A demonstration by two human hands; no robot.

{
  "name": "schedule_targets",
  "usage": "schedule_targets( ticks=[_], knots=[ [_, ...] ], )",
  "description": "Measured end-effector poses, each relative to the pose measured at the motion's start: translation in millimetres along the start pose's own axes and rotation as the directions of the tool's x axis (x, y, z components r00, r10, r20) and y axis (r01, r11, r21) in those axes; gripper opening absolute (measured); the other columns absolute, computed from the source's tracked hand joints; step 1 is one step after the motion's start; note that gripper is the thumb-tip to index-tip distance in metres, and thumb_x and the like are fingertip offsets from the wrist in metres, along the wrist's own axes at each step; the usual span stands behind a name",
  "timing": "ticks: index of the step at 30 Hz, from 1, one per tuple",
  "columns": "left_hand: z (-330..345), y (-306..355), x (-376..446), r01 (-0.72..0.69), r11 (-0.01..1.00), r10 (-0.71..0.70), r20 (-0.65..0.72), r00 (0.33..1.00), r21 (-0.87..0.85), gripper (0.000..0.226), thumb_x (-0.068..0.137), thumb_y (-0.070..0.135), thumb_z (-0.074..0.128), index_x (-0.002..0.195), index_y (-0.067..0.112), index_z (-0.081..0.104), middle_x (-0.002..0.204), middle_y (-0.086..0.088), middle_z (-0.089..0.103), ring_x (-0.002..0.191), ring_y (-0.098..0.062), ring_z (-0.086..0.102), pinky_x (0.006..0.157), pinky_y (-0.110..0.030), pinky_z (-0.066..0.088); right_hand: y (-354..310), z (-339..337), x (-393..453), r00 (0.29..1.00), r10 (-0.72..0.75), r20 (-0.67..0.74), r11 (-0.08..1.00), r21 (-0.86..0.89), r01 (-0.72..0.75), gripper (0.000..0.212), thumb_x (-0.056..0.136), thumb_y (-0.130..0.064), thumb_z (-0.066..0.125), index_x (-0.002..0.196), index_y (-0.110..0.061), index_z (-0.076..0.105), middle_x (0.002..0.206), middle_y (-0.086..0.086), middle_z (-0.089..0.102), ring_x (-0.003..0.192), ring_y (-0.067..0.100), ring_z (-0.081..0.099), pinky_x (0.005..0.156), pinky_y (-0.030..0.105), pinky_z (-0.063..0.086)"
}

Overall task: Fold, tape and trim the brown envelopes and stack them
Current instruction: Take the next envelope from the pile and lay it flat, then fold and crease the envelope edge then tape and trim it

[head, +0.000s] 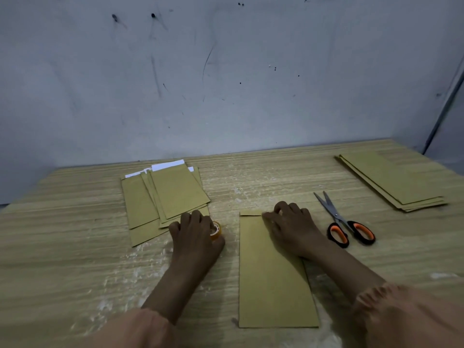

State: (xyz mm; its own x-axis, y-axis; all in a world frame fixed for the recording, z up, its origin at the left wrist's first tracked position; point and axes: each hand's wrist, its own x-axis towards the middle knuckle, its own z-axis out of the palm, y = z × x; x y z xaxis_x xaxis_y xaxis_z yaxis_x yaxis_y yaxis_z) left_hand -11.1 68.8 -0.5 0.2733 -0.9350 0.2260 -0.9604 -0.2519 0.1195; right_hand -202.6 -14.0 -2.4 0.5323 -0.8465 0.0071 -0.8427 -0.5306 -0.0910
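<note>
— What does the envelope [271, 285] look like?

— Plain brown, long, lying flat on the table [75, 234] in front of the person, top flap folded down. The right hand [291, 227] presses on that folded edge with curled fingers.

— And the left hand [194, 234]?

— Curled around a tape roll [216, 231], just beside a loose pile of envelopes [163, 199].

— The rest?

— Scissors [344, 222] lie open at right, a neat stack [394, 183] beyond. Pale wood-grain tabletop, scuffed grey wall [226, 71].
</note>
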Motion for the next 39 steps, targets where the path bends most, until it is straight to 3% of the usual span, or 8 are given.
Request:
schedule_targets(
  ticks=[6, 17, 21, 25, 29, 31, 34, 39],
  knots=[
    [5.8, 0.6, 2.5, -0.038, 0.998, 0.037, 0.014, 0.999, 0.051, 0.034, 0.094, 0.042, 0.038, 0.121, 0.026, 0.054, 0.121, 0.008, 0.045, 0.120, -0.015, 0.032, 0.090, -0.032, 0.018, -6.2, -5.1, -0.7, 0.997, 0.028, -0.070, 0.998, 0.066, -0.024, 0.045, 0.098, -0.030, 0.036, 0.143, -0.026, 0.032, 0.141, 0.000, 0.029, 0.127, 0.019, 0.032, 0.097, 0.031, 0.026],
    [-9.7, 6.7, 4.8, -0.129, 0.992, 0.128, -0.091, 0.988, -0.011, 0.033, 0.096, 0.044, 0.037, 0.123, 0.032, 0.053, 0.124, 0.015, 0.044, 0.124, -0.008, 0.028, 0.084, -0.031, 0.009, -22.9, -8.3, 2.6, 0.982, 0.025, -0.185, 0.951, 0.308, 0.034, 0.037, 0.097, -0.032, 0.045, 0.133, -0.024, 0.049, 0.129, -0.002, 0.043, 0.121, 0.017, 0.037, 0.091, 0.027, 0.027],
    [-17.9, 9.4, 7.9, -0.163, 0.986, 0.155, -0.140, 0.978, -0.046, 0.032, 0.097, 0.043, 0.037, 0.123, 0.032, 0.052, 0.122, 0.015, 0.043, 0.122, -0.007, 0.030, 0.072, -0.027, 0.004, -23.6, -9.3, 3.6, 0.981, 0.035, -0.192, 0.928, 0.369, 0.039, 0.036, 0.097, -0.031, 0.046, 0.133, -0.024, 0.050, 0.128, -0.002, 0.044, 0.121, 0.015, 0.038, 0.092, 0.027, 0.027],
    [-15.7, 10.5, 12.4, -0.214, 0.968, 0.180, -0.232, 0.956, -0.130, 0.026, 0.094, 0.040, 0.045, 0.114, 0.030, 0.060, 0.115, 0.014, 0.050, 0.117, -0.009, 0.035, 0.072, -0.025, 0.004, -25.6, -14.3, 3.1, 0.979, 0.046, -0.199, 0.857, 0.511, 0.063, 0.036, 0.098, -0.028, 0.047, 0.133, -0.023, 0.049, 0.128, -0.002, 0.047, 0.122, 0.015, 0.039, 0.098, 0.029, 0.030],
    [-16.1, 10.5, 16.9, -0.347, 0.920, 0.277, -0.323, 0.905, -0.181, 0.026, 0.075, 0.039, 0.048, 0.078, 0.024, 0.068, 0.082, 0.008, 0.060, 0.089, -0.010, 0.040, 0.063, -0.027, 0.002, -25.7, -20.0, 3.7, 0.978, 0.049, -0.205, 0.769, 0.632, 0.094, 0.035, 0.098, -0.022, 0.046, 0.133, -0.021, 0.049, 0.128, -0.001, 0.049, 0.120, 0.014, 0.042, 0.103, 0.034, 0.035],
    [-13.6, 10.1, 17.2, -0.380, 0.912, 0.310, -0.347, 0.885, -0.155, 0.028, 0.074, 0.039, 0.045, 0.077, 0.024, 0.068, 0.082, 0.009, 0.060, 0.088, -0.010, 0.039, 0.062, -0.028, 0.002, -24.5, -22.2, 4.3, 0.979, 0.044, -0.197, 0.728, 0.678, 0.103, 0.035, 0.099, -0.018, 0.045, 0.133, -0.019, 0.050, 0.129, -0.001, 0.050, 0.118, 0.013, 0.044, 0.100, 0.028, 0.037],
    [-14.5, 10.5, 16.1, -0.404, 0.900, 0.332, -0.345, 0.878, -0.161, 0.029, 0.075, 0.039, 0.044, 0.080, 0.024, 0.069, 0.085, 0.009, 0.060, 0.092, -0.011, 0.040, 0.063, -0.026, 0.004, -22.6, -25.2, 3.2, 0.986, 0.041, -0.161, 0.647, 0.756, 0.096, 0.036, 0.099, -0.014, 0.044, 0.134, -0.019, 0.049, 0.130, -0.004, 0.049, 0.112, 0.006, 0.045, 0.084, 0.007, 0.035],
    [-14.4, 11.3, 15.7, -0.429, 0.889, 0.359, -0.340, 0.869, -0.158, 0.029, 0.075, 0.038, 0.044, 0.081, 0.024, 0.069, 0.086, 0.008, 0.061, 0.093, -0.012, 0.040, 0.064, -0.027, 0.004, -22.3, -28.8, 2.0, 0.992, 0.028, -0.125, 0.608, 0.790, 0.082, 0.036, 0.099, -0.015, 0.043, 0.135, -0.020, 0.048, 0.132, -0.007, 0.048, 0.115, 0.005, 0.044, 0.091, 0.016, 0.033]
  ],
)
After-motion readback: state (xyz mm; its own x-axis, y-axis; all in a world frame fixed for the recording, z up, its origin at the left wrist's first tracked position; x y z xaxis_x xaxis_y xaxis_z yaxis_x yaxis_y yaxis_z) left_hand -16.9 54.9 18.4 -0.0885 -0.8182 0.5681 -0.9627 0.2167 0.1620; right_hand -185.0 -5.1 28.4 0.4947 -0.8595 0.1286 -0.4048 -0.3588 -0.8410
